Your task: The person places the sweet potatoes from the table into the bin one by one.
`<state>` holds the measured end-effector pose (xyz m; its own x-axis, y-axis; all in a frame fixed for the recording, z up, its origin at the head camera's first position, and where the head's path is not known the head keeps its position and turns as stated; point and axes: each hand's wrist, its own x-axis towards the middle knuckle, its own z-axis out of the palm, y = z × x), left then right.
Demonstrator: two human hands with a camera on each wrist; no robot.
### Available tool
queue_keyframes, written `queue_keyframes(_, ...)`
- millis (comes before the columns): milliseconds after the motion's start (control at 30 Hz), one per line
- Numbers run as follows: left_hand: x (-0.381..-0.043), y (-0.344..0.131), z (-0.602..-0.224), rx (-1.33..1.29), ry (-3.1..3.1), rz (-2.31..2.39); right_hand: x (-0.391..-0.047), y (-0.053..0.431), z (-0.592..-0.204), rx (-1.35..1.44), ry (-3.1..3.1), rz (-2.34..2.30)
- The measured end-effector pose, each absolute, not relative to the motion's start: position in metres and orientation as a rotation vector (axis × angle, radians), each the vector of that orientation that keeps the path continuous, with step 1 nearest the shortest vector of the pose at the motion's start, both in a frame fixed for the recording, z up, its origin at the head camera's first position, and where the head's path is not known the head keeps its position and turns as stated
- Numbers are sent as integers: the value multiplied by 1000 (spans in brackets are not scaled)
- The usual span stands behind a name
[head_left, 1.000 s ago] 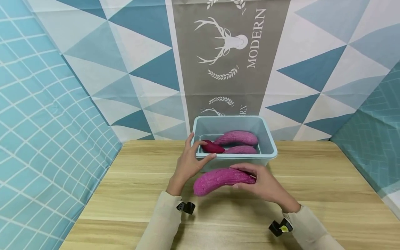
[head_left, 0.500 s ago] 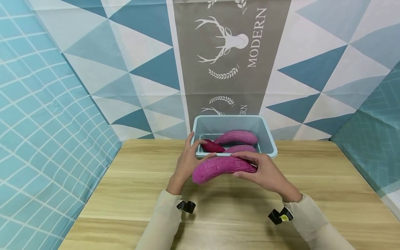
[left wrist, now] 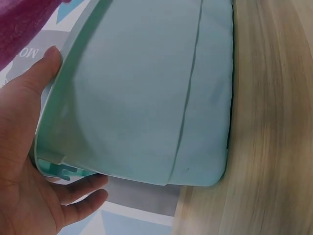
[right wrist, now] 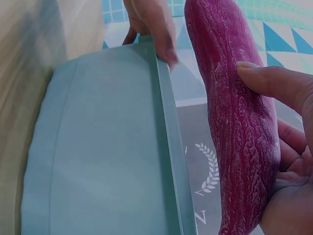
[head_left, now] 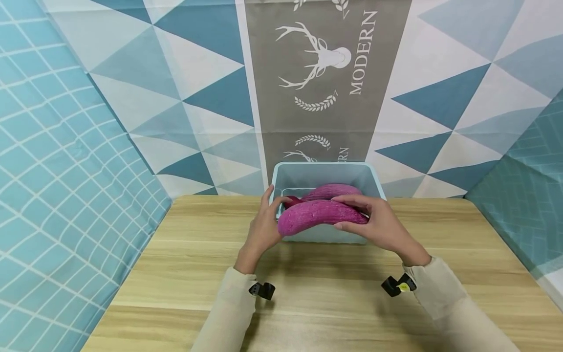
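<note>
My right hand (head_left: 387,225) pinches one end of a long, curved, magenta-purple eggplant (head_left: 314,215) between thumb and fingers. In the head view the eggplant lies across the front rim of a light blue plastic bin (head_left: 325,235); in the right wrist view its wrinkled skin (right wrist: 239,117) shows above the rim. My left hand (head_left: 264,222) grips the bin's left front corner, thumb at the front rim and fingers round the corner, as the left wrist view shows. Inside the bin are another purple eggplant (head_left: 336,189) and a smaller dark red vegetable (head_left: 290,201), partly hidden behind the held one.
The bin stands near the back edge of a wooden table (head_left: 308,313), close to a patterned cloth backdrop (head_left: 206,98) with a deer print. A blue grid-patterned cloth (head_left: 66,195) hangs at the left and a teal one (head_left: 523,195) at the right.
My right hand has lifted the eggplant from in front of the bin up and forward to over its front rim. The left hand stays at the corner.
</note>
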<state>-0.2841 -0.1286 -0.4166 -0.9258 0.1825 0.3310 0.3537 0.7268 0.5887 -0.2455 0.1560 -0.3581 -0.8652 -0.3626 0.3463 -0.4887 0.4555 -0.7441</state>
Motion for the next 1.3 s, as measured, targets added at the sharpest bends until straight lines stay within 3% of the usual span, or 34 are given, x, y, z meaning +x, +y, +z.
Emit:
queue_keyframes(500, -283, -127, -416, -360, -2705, -999, -287, 171, -349, 572, -2608, 1369)
queue_keyframes(833, -282, -126, -416, -369, -2711, -1008, -313, 153, -362, 525, -2598, 1324)
queue_keyframes(1300, -282, -127, -417, -384, -2693, -1060, -320, 142, -370, 490, -2490, 1450)
